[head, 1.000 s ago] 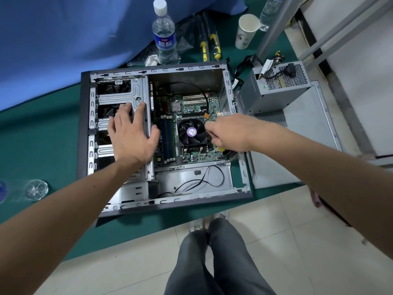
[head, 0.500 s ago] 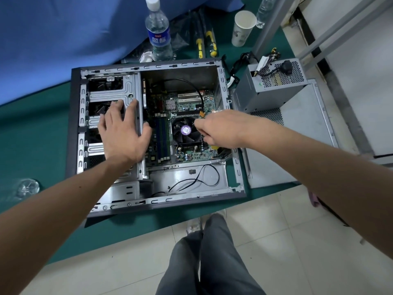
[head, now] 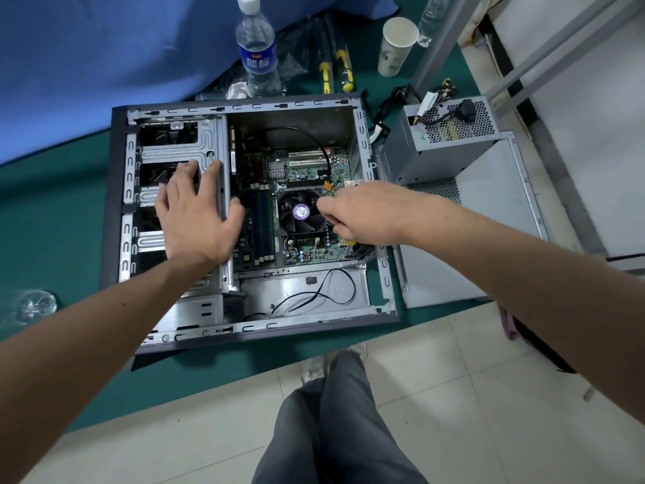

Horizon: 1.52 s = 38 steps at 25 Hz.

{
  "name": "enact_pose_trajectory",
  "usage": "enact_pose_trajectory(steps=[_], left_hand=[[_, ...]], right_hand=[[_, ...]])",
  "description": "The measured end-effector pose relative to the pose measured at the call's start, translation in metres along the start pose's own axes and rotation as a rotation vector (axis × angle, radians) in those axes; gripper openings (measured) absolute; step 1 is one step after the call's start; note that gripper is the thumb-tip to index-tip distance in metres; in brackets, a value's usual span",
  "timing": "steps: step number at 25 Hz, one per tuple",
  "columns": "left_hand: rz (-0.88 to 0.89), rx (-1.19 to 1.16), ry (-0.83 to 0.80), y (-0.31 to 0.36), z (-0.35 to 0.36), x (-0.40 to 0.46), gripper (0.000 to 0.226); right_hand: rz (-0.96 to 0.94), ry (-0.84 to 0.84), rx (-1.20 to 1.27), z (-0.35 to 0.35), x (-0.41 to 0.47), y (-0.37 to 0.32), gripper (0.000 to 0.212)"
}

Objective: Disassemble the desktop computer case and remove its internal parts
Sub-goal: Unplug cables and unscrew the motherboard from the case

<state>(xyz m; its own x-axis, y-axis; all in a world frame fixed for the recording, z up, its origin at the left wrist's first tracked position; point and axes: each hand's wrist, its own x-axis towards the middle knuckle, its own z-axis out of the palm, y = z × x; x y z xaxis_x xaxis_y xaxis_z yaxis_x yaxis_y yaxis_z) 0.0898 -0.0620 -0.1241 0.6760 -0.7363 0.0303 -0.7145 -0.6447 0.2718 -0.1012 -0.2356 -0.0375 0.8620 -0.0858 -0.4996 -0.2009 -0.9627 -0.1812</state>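
Green matting covers the worktop [head: 52, 218] where the open case [head: 115, 204] lies. Left hand [head: 195, 218] presses flat on the drive cage [head: 206, 141]; right hand [head: 359, 214] grips a yellow-handled screwdriver [head: 349, 243] by the CPU fan [head: 301, 212]. Motherboard [head: 307, 169] remains inside; power supply [head: 443, 141] already sits beyond, outside.

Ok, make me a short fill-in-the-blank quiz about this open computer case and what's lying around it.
1. The left hand rests flat on the metal drive ____.
2. The sticker at the hub of the CPU fan is ____.
3. The power supply sits outside the case, to its ____.
4. The paper cup stands on the ____ mat.

Missing words: cage; purple; right; green
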Motion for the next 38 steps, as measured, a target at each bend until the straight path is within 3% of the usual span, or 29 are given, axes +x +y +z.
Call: enact_pose_trajectory(steps=[12, 17, 25, 33, 36, 38], left_hand=[[0.006, -0.018, -0.005, -0.001, 0.0, 0.0, 0.065], [0.006, -0.015, -0.014, -0.001, -0.001, 0.0, 0.066], [0.007, -0.012, -0.015, -0.001, -0.001, 0.0, 0.067], [0.006, -0.022, -0.017, 0.0, -0.001, 0.0, 0.066], [0.001, -0.024, -0.018, 0.0, -0.001, -0.001, 0.065], [-0.001, -0.016, -0.013, 0.0, -0.001, 0.0, 0.065]], right_hand=[[-0.002, 0.028, -0.088, 0.006, -0.005, -0.003, 0.004], [-0.009, 0.03, -0.089, 0.008, -0.004, -0.007, 0.025], [-0.004, 0.009, -0.089, 0.01, -0.006, -0.007, 0.005], [-0.114, -0.032, -0.045, 0.003, -0.006, -0.015, 0.021], [0.002, 0.015, -0.056, 0.003, -0.011, -0.023, 0.024], [0.177, 0.077, -0.211, 0.004, -0.012, -0.023, 0.043]])
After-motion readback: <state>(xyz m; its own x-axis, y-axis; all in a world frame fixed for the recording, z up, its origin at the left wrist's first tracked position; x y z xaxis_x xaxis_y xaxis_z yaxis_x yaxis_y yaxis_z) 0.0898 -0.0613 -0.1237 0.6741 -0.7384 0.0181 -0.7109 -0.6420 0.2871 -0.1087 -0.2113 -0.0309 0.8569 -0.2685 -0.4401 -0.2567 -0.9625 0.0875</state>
